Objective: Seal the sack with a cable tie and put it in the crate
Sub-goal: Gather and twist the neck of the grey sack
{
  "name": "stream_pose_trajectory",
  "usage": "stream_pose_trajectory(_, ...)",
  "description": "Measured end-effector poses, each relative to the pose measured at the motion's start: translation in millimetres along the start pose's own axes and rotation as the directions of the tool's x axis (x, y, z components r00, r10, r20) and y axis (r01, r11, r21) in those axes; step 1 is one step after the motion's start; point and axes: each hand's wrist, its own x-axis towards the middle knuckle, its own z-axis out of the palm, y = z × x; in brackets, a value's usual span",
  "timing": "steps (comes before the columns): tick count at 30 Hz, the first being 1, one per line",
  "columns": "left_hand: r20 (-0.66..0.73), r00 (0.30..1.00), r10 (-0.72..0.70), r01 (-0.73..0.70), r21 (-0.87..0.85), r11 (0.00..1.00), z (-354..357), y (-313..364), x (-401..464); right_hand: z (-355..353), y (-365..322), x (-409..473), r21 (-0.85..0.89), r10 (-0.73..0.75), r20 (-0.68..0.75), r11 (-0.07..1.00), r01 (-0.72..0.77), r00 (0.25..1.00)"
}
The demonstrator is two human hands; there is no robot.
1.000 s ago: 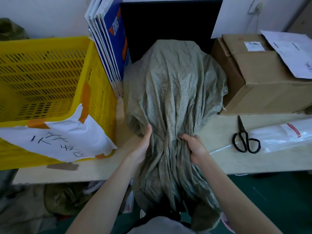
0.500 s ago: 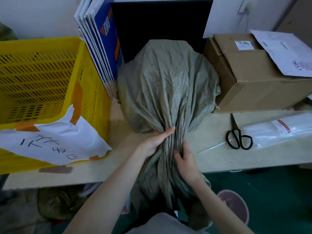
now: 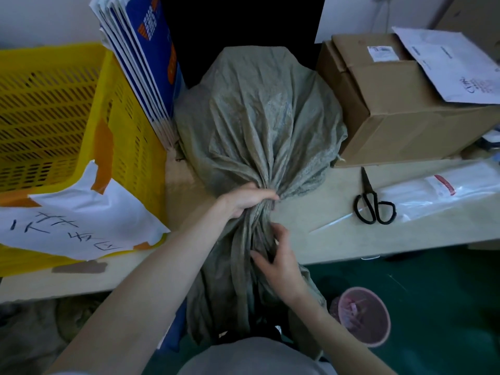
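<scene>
Left hand is clamping its grip round the neck of the crumpled grey-green woven sack; right hand is pinching folds just below; soft cloth, probably best held there.

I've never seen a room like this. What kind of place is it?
Probably a packing or stock room: a labelled cardboard box, a yellow crate with a handwritten sign, and scissors near a grey sack.

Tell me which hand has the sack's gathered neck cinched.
The left hand: it wraps round the bunched neck of the sack, just below the full part. The right hand is lower, picking at the loose tail folds.
</scene>
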Motion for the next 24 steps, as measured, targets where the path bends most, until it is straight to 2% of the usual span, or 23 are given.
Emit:
stream_pose_trajectory(1, 0.016, 1.000, -0.015, 0.017, -0.125, 0.992, 0, 4, -1, 0, 0, 0, 0.108, 0.088, -0.056, 0.991, -0.081, 0.995)
stream_pose_trajectory(3, 0.027, 0.999, -0.019, 0.026, -0.306, 0.952, 0, 12, -3, 2, 1, 3, 0.186, 0.202, -0.034, 0.964, -0.193, 0.979)
stream_pose_trajectory(6, 0.032, 0.999, 0.005, 0.011, -0.482, 0.876, -1, 18, -4, 16, 0, 20, 0.248, 0.235, 0.090, 0.936, -0.250, 0.968)
stream_pose_trajectory(9, 0.032, 0.999, 0.028, -0.002, -0.628, 0.778, -1, 19, -3, 25, -7, 43, 0.297, 0.230, 0.089, 0.923, -0.247, 0.969)
stream_pose_trajectory(12, 0.033, 0.999, 0.031, 0.001, -0.708, 0.706, -5, 23, -6, 22, -19, 59, 0.426, 0.301, 0.086, 0.851, -0.308, 0.950)
stream_pose_trajectory(15, 0.038, 0.999, 0.038, 0.001, -0.724, 0.690, -14, 29, -9, 19, -24, 64, 0.480, 0.324, 0.082, 0.816, -0.322, 0.943)
stream_pose_trajectory(19, 0.049, 0.998, 0.037, 0.001, -0.614, 0.789, -25, 35, -13, 20, -19, 65, 0.510, 0.337, 0.116, 0.787, -0.347, 0.934)
stream_pose_trajectory(22, 0.042, 0.999, 0.019, 0.009, -0.572, 0.820, -26, 36, -14, 14, -13, 64, 0.475, 0.278, 0.078, 0.834, -0.281, 0.957)
stream_pose_trajectory(24, 0.055, 0.998, 0.005, 0.027, -0.579, 0.815, -28, 34, -13, 9, -11, 60, 0.414, 0.216, 0.132, 0.874, -0.252, 0.967)
